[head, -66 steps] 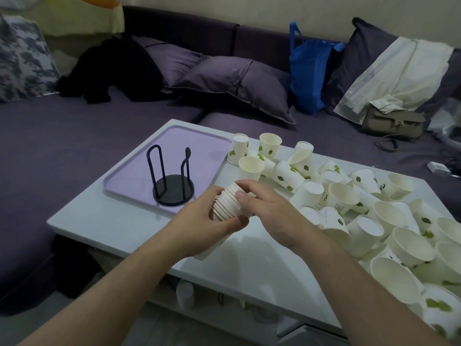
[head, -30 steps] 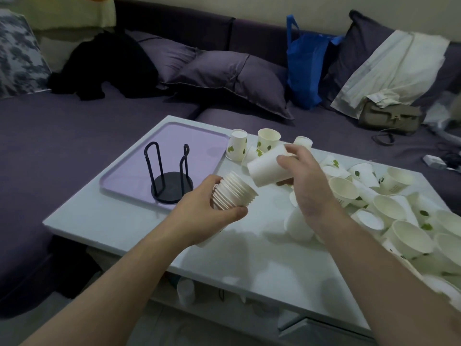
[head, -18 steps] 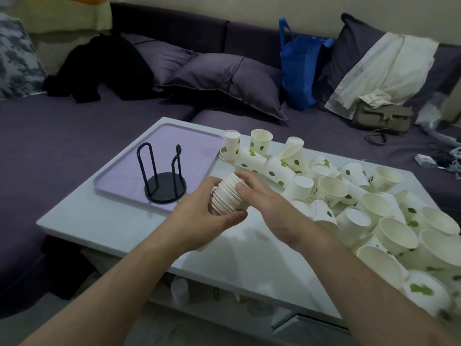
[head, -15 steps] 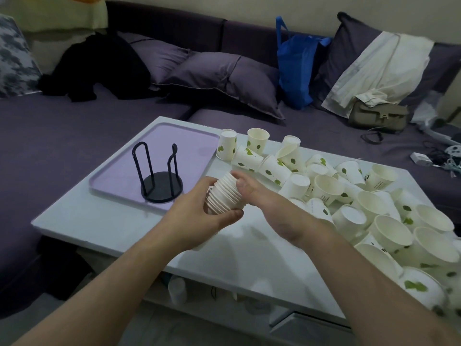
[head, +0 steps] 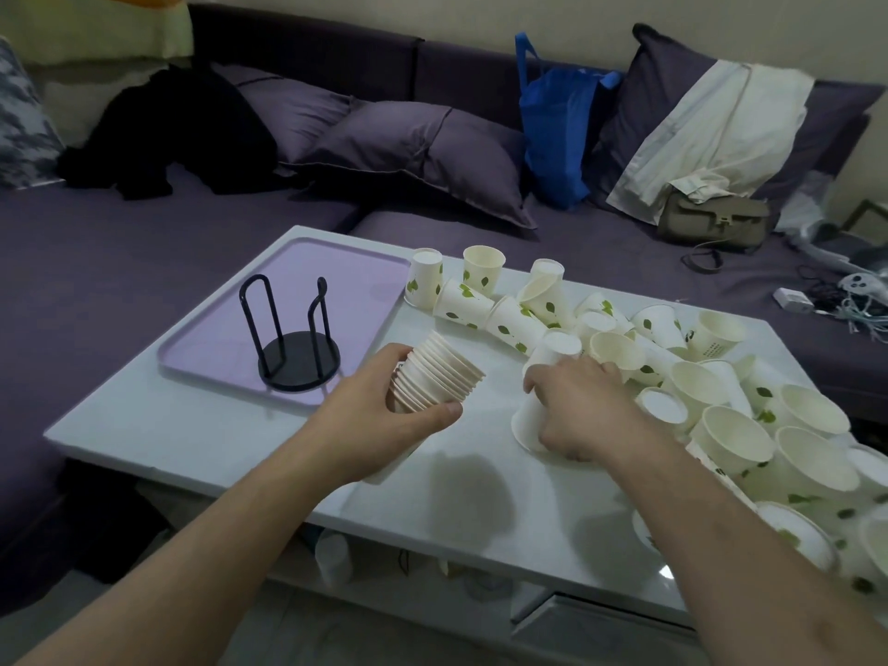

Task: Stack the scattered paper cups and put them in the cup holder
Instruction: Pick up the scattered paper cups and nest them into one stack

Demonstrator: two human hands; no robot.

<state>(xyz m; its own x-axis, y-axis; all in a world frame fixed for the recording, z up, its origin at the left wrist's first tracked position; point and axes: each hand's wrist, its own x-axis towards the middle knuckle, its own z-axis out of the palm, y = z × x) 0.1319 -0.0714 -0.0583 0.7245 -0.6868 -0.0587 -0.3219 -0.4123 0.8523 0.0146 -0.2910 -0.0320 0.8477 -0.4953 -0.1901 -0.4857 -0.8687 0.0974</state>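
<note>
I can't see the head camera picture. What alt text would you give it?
A person's left hand holds a nested stack of paper cups above a white table while the right hand grips a loose cup beside a scattered pile. An empty black cup holder stands on a purple tray.

We see the cup holder (head: 295,338) standing on the tray (head: 336,281) at the worktop's (head: 480,497) left of centre. Loose cups (head: 672,367) crowd its right side, and the sofa (head: 144,242) fills the upper frame behind.
</note>
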